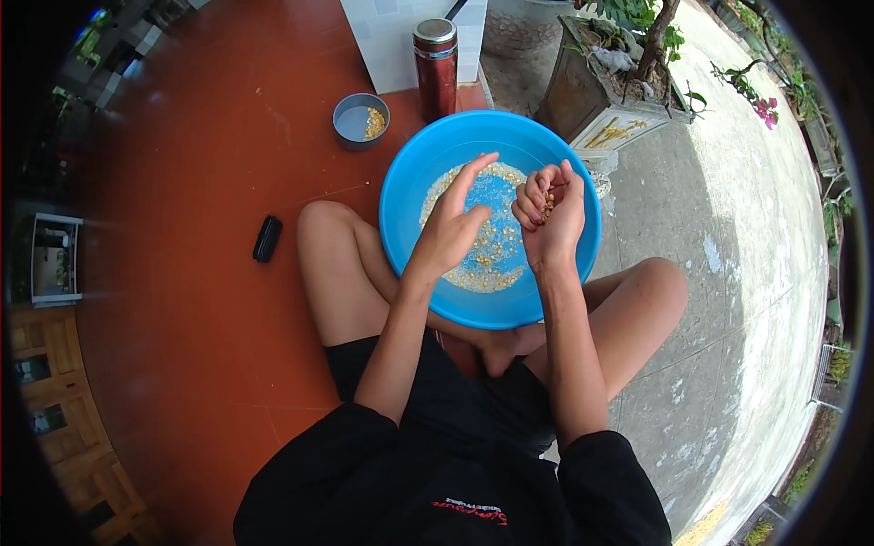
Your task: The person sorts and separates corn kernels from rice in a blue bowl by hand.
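Observation:
A wide blue basin (401, 246) rests by my crossed legs, with pale grains and yellow kernels (490, 259) spread over its bottom. Above its left part is my left hand (453, 223), fingers stretched and thumb apart, holding nothing. My right hand (553, 214) is cupped palm-up over the basin's right side, its fingers curled round some yellow-brown kernels (547, 207). Beyond the basin's upper left edge, a small grey bowl (350, 121) on the red floor holds a few yellow kernels.
Behind the basin stands a dark red flask (437, 77) with a metal lid. A black case (267, 239) lies on the red floor (200, 300) at left. At the upper right is a square planter (614, 114) with a small tree, beside concrete paving.

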`<state>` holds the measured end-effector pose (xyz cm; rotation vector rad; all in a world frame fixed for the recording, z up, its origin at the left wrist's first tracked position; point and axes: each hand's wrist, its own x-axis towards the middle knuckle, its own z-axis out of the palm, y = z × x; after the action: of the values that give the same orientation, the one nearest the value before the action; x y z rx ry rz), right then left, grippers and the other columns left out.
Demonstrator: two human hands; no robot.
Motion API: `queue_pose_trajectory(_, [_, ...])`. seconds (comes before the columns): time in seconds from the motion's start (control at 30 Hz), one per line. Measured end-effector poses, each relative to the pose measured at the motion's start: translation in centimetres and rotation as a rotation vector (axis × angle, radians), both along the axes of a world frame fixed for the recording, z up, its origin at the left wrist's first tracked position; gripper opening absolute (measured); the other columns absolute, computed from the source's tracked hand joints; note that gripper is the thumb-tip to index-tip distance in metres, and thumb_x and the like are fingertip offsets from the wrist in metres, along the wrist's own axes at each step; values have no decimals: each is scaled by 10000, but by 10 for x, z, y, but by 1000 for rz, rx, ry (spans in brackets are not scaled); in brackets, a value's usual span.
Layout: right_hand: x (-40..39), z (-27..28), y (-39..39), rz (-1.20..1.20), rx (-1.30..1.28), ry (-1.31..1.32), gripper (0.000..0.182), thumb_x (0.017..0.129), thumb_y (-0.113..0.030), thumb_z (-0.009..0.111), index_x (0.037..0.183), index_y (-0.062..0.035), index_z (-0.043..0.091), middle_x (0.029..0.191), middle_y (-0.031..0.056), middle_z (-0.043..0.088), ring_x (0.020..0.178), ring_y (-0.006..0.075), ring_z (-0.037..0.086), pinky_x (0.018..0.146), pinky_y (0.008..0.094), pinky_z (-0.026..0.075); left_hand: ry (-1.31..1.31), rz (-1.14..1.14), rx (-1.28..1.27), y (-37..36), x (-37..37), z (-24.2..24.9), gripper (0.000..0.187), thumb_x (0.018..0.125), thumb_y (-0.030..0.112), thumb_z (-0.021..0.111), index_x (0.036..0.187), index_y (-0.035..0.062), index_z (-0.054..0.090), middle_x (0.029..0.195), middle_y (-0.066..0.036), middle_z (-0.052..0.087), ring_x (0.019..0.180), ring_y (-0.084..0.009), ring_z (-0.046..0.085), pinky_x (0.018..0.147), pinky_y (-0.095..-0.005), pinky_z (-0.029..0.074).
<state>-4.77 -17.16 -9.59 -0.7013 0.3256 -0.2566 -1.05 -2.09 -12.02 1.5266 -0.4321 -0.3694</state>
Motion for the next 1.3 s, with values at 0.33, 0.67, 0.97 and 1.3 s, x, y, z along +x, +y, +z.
queue_pose_trajectory(0.33, [-13, -4, 34, -79, -1478, -110, 368, 1120, -212, 522, 888, 8, 705, 795, 146, 692, 756, 288, 669, 739, 419, 515, 888, -67, -1103, -42, -32, -25, 588, 1173, 441, 381, 1543, 1, 502, 1688, -181, 436, 1592, -352, 372, 1360, -504, 232])
queue_pose_trajectory(0.67, [-16, -7, 47, -126, -1351, -165, 670, 1020, 44, 509, 1669, -37, 361, 1316, 216, 739, 1050, 336, 768, 952, 428, 582, 987, 117, -1015, -30, -23, -5, 405, 1162, 271, 363, 1346, 33, 634, 1340, -185, 655, 1237, -281, 608, 1109, -429, 481])
queue_pose_trajectory(0.97, [-28, 21, 48, -130, -1358, -345, 775, 962, 99, 471, 1706, -25, 290, 1573, 251, 566, 1360, 365, 647, 1145, 453, 485, 797, -46, -1184, -29, -24, 0, 458, 1161, 240, 340, 1484, -13, 544, 1624, -223, 499, 1567, -313, 412, 1346, -478, 281])
queue_pose_trajectory(1.3, [-34, 33, 17, -462, -1696, -135, 589, 948, -74, 646, 1531, -69, 563, 1486, 218, 613, 1388, 389, 572, 1202, 596, 372, 1163, 151, -1341, -14, -35, -52, 289, 1108, 215, 486, 838, 138, 558, 726, 27, 515, 582, -97, 504, 457, -266, 417])
